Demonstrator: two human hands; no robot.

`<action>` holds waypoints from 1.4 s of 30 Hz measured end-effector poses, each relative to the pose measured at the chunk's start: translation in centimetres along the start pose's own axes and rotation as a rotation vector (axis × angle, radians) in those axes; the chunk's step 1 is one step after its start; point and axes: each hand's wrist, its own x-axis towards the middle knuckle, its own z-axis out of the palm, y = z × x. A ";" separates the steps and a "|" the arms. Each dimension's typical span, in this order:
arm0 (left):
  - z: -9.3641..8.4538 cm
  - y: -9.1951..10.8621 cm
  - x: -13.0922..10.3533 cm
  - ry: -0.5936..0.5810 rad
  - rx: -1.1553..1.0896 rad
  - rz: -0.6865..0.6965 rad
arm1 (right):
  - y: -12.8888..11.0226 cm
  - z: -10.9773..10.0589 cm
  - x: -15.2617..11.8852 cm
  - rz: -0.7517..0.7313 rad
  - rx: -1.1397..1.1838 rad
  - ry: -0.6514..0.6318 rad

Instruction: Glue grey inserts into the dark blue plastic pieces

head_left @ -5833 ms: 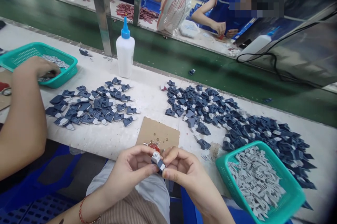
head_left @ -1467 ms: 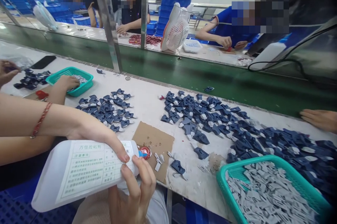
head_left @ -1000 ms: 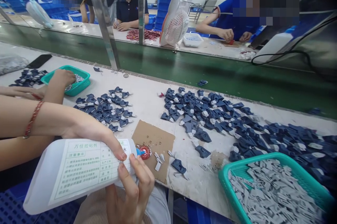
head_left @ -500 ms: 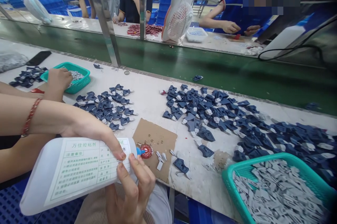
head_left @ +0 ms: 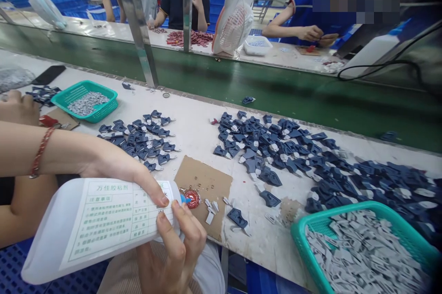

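Note:
A large white bottle (head_left: 100, 225) with a green printed label lies tilted, its blue nozzle at a red round cap (head_left: 191, 198) on a piece of brown cardboard (head_left: 203, 174). My left hand (head_left: 138, 179), with a red braided bracelet at the wrist, grips the bottle from above. Fingers of my right hand (head_left: 179, 243) press on the bottle's neck end from below. Drops of clear liquid dot the cardboard, where a few small grey pieces (head_left: 210, 211) lie. Beside it rests a dark blue part (head_left: 237, 218) with a metal piece.
Dark blue parts (head_left: 269, 142) are heaped at the right, with a smaller group (head_left: 138, 140) at the left. Green baskets of grey pieces stand at right (head_left: 299, 234) and left (head_left: 110, 112). Beyond a green belt (head_left: 193, 73), people work. A neighbour's hand (head_left: 20, 110) shows at left.
The bottle has shifted slightly left and down, with my hands still on it. The neighbour's hand has left the green basket. Parts on the belt have moved left.

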 end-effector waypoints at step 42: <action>-5.6 7.1 -0.4 0.578 0.916 0.311 | 4.1 -2.1 2.7 0.005 -0.155 -0.181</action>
